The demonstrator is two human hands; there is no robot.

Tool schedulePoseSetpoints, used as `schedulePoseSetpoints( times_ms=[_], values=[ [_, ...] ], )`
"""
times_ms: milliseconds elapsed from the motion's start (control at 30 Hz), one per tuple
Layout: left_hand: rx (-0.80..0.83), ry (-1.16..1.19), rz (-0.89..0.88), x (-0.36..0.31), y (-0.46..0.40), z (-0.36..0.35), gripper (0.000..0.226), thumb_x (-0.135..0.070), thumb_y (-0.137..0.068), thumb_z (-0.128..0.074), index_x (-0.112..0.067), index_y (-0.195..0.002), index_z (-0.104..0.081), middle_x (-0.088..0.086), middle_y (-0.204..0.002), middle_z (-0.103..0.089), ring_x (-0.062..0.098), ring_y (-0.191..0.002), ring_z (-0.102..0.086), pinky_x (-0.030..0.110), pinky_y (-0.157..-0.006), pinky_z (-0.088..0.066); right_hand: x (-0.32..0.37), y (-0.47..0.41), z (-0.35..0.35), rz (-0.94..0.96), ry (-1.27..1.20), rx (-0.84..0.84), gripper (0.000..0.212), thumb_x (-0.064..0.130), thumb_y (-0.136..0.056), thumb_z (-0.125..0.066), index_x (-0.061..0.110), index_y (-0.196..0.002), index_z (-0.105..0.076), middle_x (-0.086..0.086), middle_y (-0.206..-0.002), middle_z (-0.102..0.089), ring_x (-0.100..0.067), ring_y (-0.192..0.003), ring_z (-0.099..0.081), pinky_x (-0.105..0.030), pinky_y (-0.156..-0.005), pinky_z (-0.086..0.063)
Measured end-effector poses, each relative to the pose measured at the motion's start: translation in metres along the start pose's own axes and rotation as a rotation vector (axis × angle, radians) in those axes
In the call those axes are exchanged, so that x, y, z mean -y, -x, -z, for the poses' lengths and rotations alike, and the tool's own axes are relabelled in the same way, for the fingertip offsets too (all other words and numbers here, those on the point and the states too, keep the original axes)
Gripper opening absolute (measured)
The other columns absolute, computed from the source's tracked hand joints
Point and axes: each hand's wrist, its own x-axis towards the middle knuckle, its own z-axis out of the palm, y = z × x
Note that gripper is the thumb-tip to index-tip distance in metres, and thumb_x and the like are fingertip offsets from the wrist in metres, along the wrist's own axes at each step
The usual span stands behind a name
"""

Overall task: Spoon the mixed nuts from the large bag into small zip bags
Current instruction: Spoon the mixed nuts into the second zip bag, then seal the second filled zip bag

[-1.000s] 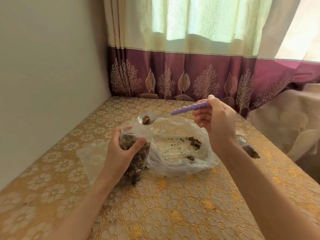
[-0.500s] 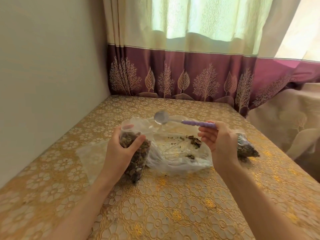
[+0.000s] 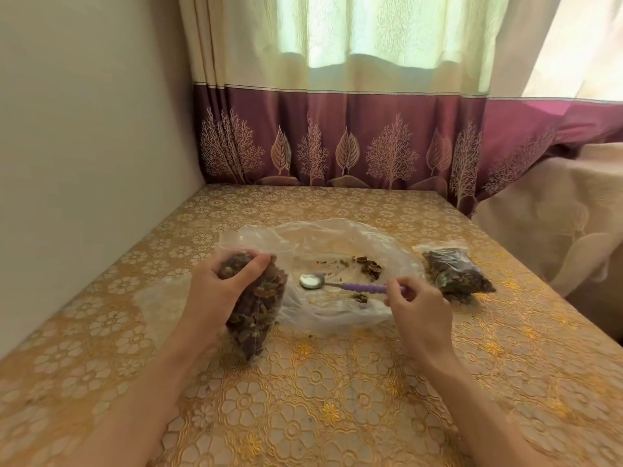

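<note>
My left hand (image 3: 215, 291) grips a small zip bag (image 3: 259, 305) packed with mixed nuts, standing upright on the table. My right hand (image 3: 418, 308) pinches the purple handle of a spoon (image 3: 340, 284). Its empty metal bowl lies low inside the large clear bag (image 3: 337, 261), which is spread flat in the middle. Only a few nuts (image 3: 369, 264) are left in that bag. A second small bag of nuts (image 3: 455, 271) lies on its side to the right.
A gold floral cloth covers the table (image 3: 320, 399). A plain wall (image 3: 84, 129) runs along the left and a maroon curtain (image 3: 337, 139) hangs behind. An empty clear bag (image 3: 158, 298) lies flat left of my left hand. A covered seat (image 3: 556, 214) stands right.
The spoon held nuts over the small bag, then came away empty. My right hand has lowered it into the large bag. My left hand stays on the small bag.
</note>
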Motion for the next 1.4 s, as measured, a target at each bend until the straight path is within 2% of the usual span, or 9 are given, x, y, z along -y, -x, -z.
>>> schedulePoseSetpoints(
  times_ms=[267,467,567,733,833,933,1067,1267,1400],
  values=[
    [0.091,0.053,0.069,-0.024,0.005,-0.013,0.026,-0.042,-0.055,-0.075,-0.023,-0.073,-0.075,0.000,-0.089,-0.072,0.013,-0.083,-0.068,0.020,-0.064,-0.051,0.009,0.012,-0.001,0.244,0.069,-0.068,0.014,0.022,-0.087,-0.065,0.012,-0.094,-0.073,0.000,-0.087,-0.054,-0.008,-0.080,-0.045,-0.010,-0.072,-0.031],
    [0.080,0.119,0.158,-0.038,0.021,-0.042,0.047,-0.044,-0.059,-0.072,-0.015,-0.096,-0.067,-0.002,-0.089,-0.072,0.009,-0.086,-0.068,0.022,-0.072,-0.053,0.038,0.041,-0.025,0.247,-0.345,0.545,0.044,0.057,-0.070,-0.067,0.050,-0.109,-0.050,0.024,-0.096,-0.065,0.003,-0.086,-0.062,-0.013,-0.070,-0.050],
    [0.093,0.129,0.214,-0.037,0.029,-0.054,0.063,-0.047,-0.055,-0.074,-0.015,-0.108,-0.060,0.003,-0.101,-0.069,0.014,-0.096,-0.065,0.030,-0.083,-0.053,0.033,0.043,-0.031,0.225,-0.333,0.545,0.060,0.059,-0.061,-0.072,0.049,-0.113,-0.043,0.026,-0.103,-0.061,0.012,-0.099,-0.056,-0.006,-0.077,-0.044],
    [0.424,0.121,0.169,-0.035,0.029,-0.028,0.079,-0.061,-0.055,-0.074,-0.029,-0.122,-0.049,-0.003,-0.120,-0.061,0.010,-0.111,-0.059,0.026,-0.091,-0.050,0.022,0.042,-0.033,0.201,-0.363,0.498,0.040,0.039,-0.073,-0.077,0.045,-0.103,-0.052,0.029,-0.096,-0.065,0.010,-0.095,-0.059,-0.007,-0.077,-0.046],
    [0.375,-0.005,0.071,-0.031,0.012,0.010,0.072,-0.071,-0.063,-0.063,-0.029,-0.119,-0.053,-0.003,-0.113,-0.064,0.010,-0.106,-0.061,0.023,-0.086,-0.052,0.019,0.040,-0.034,0.124,-0.387,0.472,0.033,0.035,-0.075,-0.074,0.041,-0.101,-0.053,0.020,-0.095,-0.067,0.008,-0.092,-0.060,-0.010,-0.077,-0.048],
    [0.107,-0.265,0.084,-0.011,-0.014,0.046,0.013,-0.030,-0.090,-0.055,-0.028,-0.102,-0.061,-0.005,-0.096,-0.067,0.014,-0.096,-0.062,0.021,-0.071,-0.050,0.019,0.037,-0.036,0.088,-0.369,0.474,0.036,0.035,-0.076,-0.073,0.035,-0.106,-0.054,0.016,-0.100,-0.065,0.005,-0.095,-0.060,-0.013,-0.079,-0.049],
    [0.021,-0.708,0.116,0.040,-0.042,0.078,0.024,-0.004,-0.095,-0.047,-0.016,-0.109,-0.063,-0.001,-0.112,-0.062,0.001,-0.088,-0.054,0.014,-0.067,-0.041,0.018,0.033,-0.038,0.067,-0.355,0.459,0.042,0.032,-0.077,-0.073,0.026,-0.114,-0.055,0.012,-0.104,-0.065,-0.002,-0.100,-0.060,-0.021,-0.084,-0.049],
    [0.024,-1.031,0.011,0.070,-0.086,0.070,0.033,-0.013,-0.097,-0.047,-0.013,-0.129,-0.056,0.013,-0.124,-0.056,0.026,-0.115,-0.049,0.036,-0.101,-0.037,0.015,0.031,-0.041,0.069,-0.344,0.465,0.039,0.039,-0.075,-0.072,0.036,-0.109,-0.054,0.018,-0.103,-0.064,0.007,-0.096,-0.059,-0.011,-0.077,-0.047],
    [0.038,-1.237,0.043,0.076,-0.096,0.055,0.030,-0.024,-0.098,-0.045,-0.027,-0.123,-0.061,0.009,-0.122,-0.055,0.031,-0.117,-0.043,0.045,-0.099,-0.037,0.015,0.031,-0.042,0.093,-0.312,0.479,0.033,0.037,-0.076,-0.073,0.042,-0.101,-0.051,0.021,-0.101,-0.062,0.016,-0.093,-0.055,-0.002,-0.072,-0.043]
  ],
)
